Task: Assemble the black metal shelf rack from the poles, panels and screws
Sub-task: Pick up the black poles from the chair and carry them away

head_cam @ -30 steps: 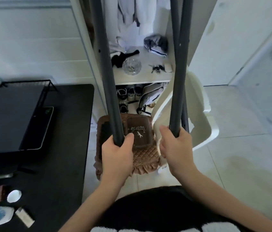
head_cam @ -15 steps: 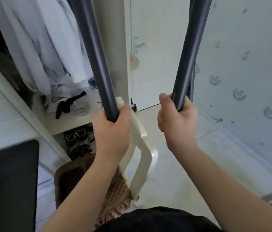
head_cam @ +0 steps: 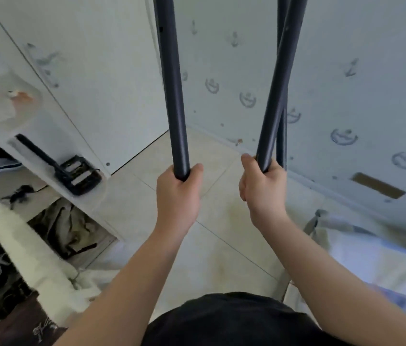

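While clamping left hand (head_cam: 178, 193) round 1 left pole (head_cam: 174, 96) and right hand (head_cam: 263, 188) round 2 crossed right poles (head_cam: 277, 96) (second half-hidden), carry upright above the fists, uncross that pair, steer clear of wall (head_cam: 346, 71) beyond.

A pale tiled floor (head_cam: 222, 176) ran to the foot of a patterned wall (head_cam: 346, 96). At the floor's left edge stood a white shelf unit (head_cam: 97, 208). A black long-handled tool (head_cam: 79, 176) lay tilted in one compartment, and crumpled dark fabric (head_cam: 67, 228) filled the one below. Pale bedding (head_cam: 371, 265) met the floor's right edge.
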Tool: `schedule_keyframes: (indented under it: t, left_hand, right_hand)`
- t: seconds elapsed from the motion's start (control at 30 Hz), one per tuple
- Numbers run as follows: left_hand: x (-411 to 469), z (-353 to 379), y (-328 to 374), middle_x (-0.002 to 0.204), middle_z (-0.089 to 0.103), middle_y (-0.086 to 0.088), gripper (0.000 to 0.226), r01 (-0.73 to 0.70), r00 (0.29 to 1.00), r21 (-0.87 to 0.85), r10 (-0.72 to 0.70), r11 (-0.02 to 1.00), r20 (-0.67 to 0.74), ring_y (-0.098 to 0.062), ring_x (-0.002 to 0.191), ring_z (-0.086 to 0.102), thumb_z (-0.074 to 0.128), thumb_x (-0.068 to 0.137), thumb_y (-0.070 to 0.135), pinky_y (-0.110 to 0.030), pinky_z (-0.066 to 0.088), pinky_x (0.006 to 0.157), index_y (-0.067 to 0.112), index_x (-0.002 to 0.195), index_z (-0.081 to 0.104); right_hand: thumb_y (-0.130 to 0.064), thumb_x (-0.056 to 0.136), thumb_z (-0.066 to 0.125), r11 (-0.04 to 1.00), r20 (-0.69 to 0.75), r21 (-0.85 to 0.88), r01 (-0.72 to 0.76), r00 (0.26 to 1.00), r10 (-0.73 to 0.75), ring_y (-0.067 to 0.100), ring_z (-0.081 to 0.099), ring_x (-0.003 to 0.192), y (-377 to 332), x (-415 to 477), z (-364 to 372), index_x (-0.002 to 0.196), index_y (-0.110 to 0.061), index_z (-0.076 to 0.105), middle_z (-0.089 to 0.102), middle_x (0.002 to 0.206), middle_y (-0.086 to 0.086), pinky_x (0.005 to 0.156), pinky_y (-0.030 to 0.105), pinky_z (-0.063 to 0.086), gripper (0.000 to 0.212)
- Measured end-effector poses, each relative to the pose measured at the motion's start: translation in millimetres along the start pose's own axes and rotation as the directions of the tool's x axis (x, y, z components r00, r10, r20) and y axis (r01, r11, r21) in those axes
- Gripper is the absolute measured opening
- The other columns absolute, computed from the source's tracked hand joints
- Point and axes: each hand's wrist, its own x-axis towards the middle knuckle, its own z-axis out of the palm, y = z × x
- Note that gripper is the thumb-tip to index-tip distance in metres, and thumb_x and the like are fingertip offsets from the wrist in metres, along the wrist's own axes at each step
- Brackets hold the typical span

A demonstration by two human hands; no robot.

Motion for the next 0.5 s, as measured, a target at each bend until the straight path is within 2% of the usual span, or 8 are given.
schedule_keyframes:
  t: [0.13,0.27,0.4,0.5]
  left_hand:
    - [23.3,53.2,-34.4,0.058,0.033,-0.004,0.035,0.164,0.981,0.131,-0.176,0.978,0.087,-0.02,0.05,0.029,0.063,0.076,0.038,-0.028,0.024,0.042,0.019,0.067,0.035]
    - [45.4,83.6,-81.2,0.058,0.037,-0.005,0.036,0.283,0.928,0.312,-0.342,0.907,0.15,-0.019,0.046,0.033,0.062,0.081,0.04,-0.023,0.025,0.039,0.017,0.069,0.037]
    - [74.2,102.7,-129.0,0.054,0.042,-0.001,0.033,0.44,0.813,0.436,-0.555,0.785,0.177,-0.015,0.036,0.037,0.064,0.083,0.039,-0.02,0.03,0.036,0.015,0.071,0.046]
    - [99.6,110.6,-162.2,0.046,0.044,0.001,0.031,0.543,0.692,0.509,-0.699,0.668,0.18,-0.016,0.035,0.04,0.064,0.085,0.039,-0.023,0.036,0.044,0.01,0.082,0.053]
  right_hand:
    - [-0.028,0.087,0.061,0.981,-0.128,-0.065,-0.182,0.977,0.173,0.017,0.033,0.045,39.4,43.0,-43.2,0.083,-0.018,0.038,0.033,0.06,0.007,0.041,0.03,0.028,0.025]
    - [-0.029,0.085,0.056,0.904,-0.265,-0.138,-0.405,0.894,0.36,0.014,0.033,0.043,90.8,68.8,-67.2,0.079,-0.018,0.039,0.033,0.052,-0.004,0.041,0.03,0.029,0.022]
    - [-0.018,0.088,0.054,0.794,-0.339,-0.108,-0.598,0.773,0.536,0.014,0.029,0.043,142.4,94.4,-85.1,0.079,-0.017,0.04,0.033,0.053,-0.004,0.043,0.029,0.027,0.016]
    - [-0.015,0.091,0.055,0.69,-0.376,-0.123,-0.714,0.677,0.633,0.015,0.037,0.048,174.1,113.4,-96.3,0.095,-0.008,0.052,0.043,0.065,0.003,0.044,0.028,0.034,0.009]
